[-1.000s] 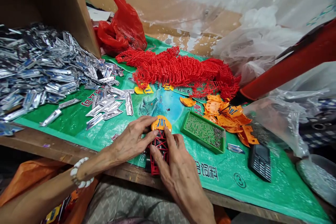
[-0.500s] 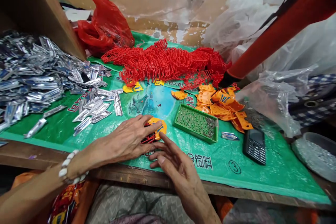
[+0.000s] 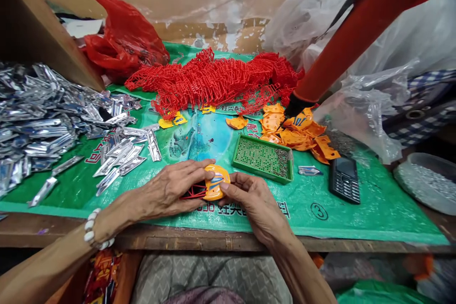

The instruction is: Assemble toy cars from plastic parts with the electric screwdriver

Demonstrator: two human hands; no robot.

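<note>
An orange plastic shell piece (image 3: 215, 185) with a blue marking lies near the table's front edge, joined to or lying over a red plastic frame (image 3: 194, 192). My left hand (image 3: 171, 185) covers most of that frame from the left, its fingers closed around it and reaching onto the shell. From the right, my right hand (image 3: 249, 197) pinches the shell's edge between thumb and fingers. Just beyond my right hand stands a green tray (image 3: 261, 174) with small metal screws in its perforated surface and piled at its right end.
Silver plastic parts (image 3: 42, 118) are heaped on the left. Red frames (image 3: 213, 78) lie piled at the back, orange shells (image 3: 299, 133) right of centre. A red tool with a black tip (image 3: 295, 104) slants in from above. A keypad phone (image 3: 345, 180) lies on the right.
My right hand has gone from spread fingers beside the shell to a pinch on its edge. My left hand keeps its hold. The whole view has shifted slightly.
</note>
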